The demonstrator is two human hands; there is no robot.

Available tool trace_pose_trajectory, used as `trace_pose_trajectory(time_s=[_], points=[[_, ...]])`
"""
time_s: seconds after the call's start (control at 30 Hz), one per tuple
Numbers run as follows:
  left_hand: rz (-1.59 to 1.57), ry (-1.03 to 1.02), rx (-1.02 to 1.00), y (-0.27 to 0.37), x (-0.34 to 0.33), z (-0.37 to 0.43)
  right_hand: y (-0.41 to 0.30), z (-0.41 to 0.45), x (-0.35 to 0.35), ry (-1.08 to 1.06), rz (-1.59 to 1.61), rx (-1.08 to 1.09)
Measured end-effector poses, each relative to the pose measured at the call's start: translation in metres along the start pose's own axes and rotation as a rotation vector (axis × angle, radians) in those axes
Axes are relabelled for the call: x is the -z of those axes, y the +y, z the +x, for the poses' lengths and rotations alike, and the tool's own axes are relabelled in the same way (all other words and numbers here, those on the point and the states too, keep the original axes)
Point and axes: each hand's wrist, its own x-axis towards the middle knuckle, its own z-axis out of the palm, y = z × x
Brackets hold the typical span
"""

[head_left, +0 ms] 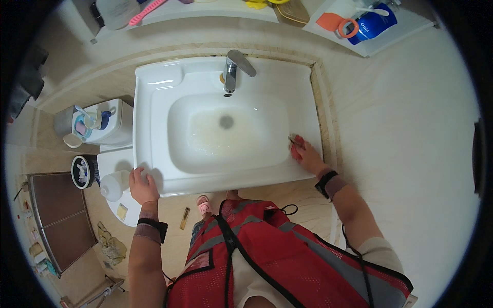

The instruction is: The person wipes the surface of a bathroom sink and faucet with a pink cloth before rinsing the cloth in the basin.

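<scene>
A white ceramic washbasin (231,181) with a chrome mixer tap (231,75) is in front of me. Shallow, cloudy water (215,134) lies in its bowl, over the round drain (226,122). My right hand (308,158) is closed around a red scrubbing pad or cloth (296,148) with a pale edge, pressed to the basin's right-hand deck beside the bowl. The fingers partly cover it, so its exact kind is unclear. At the front left corner my left hand (144,186) rests on the basin rim, fingers apart and holding nothing.
Left of the basin stands a toilet (125,115) bearing cups, with a white plastic jug (114,186) on its lid and a waste bin (83,172) beside it. Above, shelves (215,23) hold a pink brush (148,11) and a blue bottle (373,25). A wall borders the right side.
</scene>
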Motion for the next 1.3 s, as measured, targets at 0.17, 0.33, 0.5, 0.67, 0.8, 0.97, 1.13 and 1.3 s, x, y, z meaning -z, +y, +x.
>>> trace_pose_trajectory(time_s=[0.17,0.33,0.5,0.67,0.8,0.97,1.13,1.3], points=[[0.016,0.044,-0.033,-0.004,0.001,0.0,-0.043,-0.023,-0.001,-0.02,0.047,-0.035],[0.015,0.048,-0.03,0.003,0.001,0.001,-0.08,-0.011,0.001,-0.25,-0.045,-0.026],[0.023,0.029,-0.008,-0.001,-0.002,0.002,-0.121,0.05,0.009,-0.552,0.24,0.102],[0.044,0.018,0.036,0.002,0.004,0.0,-0.164,0.129,-0.002,-0.167,0.278,0.297],[0.034,0.002,0.059,0.008,0.004,0.002,-0.151,0.196,-0.045,-0.096,0.208,0.151],[0.056,-0.018,0.068,0.002,0.006,0.001,-0.192,0.218,-0.077,-0.223,-0.029,0.072],[0.06,-0.018,0.024,0.0,0.003,-0.002,-0.181,0.21,-0.095,-0.145,-0.001,0.41],[0.078,-0.02,0.041,-0.003,0.007,-0.004,-0.169,0.208,-0.073,0.1,-0.097,0.121]])
